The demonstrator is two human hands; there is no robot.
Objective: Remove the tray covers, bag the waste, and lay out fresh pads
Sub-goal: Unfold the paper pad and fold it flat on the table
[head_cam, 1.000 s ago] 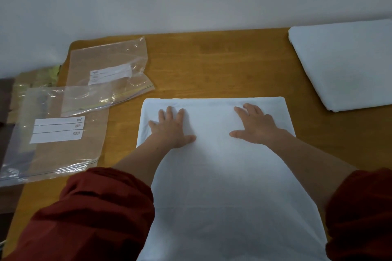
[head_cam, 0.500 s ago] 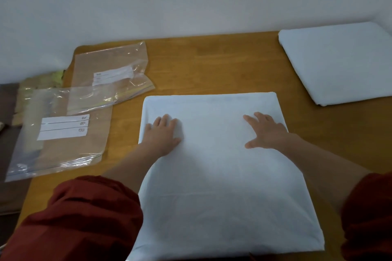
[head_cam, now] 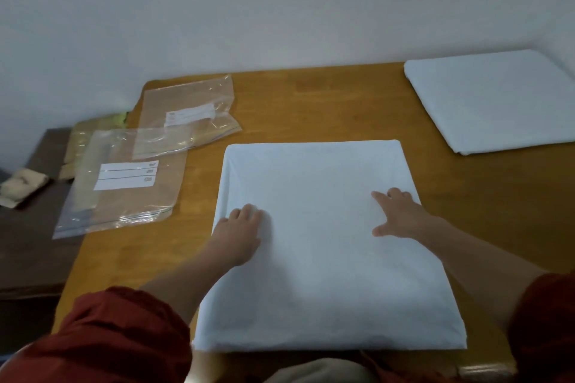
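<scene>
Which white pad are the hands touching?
The white pad in the middle of the table, nearest the person. The left hand and right hand lie flat on it. The other pad sits untouched at the far right.

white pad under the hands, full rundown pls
The white pad is square, matte, cloth or paper by the look, with rounded far corners and a faint crease along its left edge. It lies flat on the wooden table. The left hand and right hand rest flat on it near its side edges, fingers straight.
</scene>
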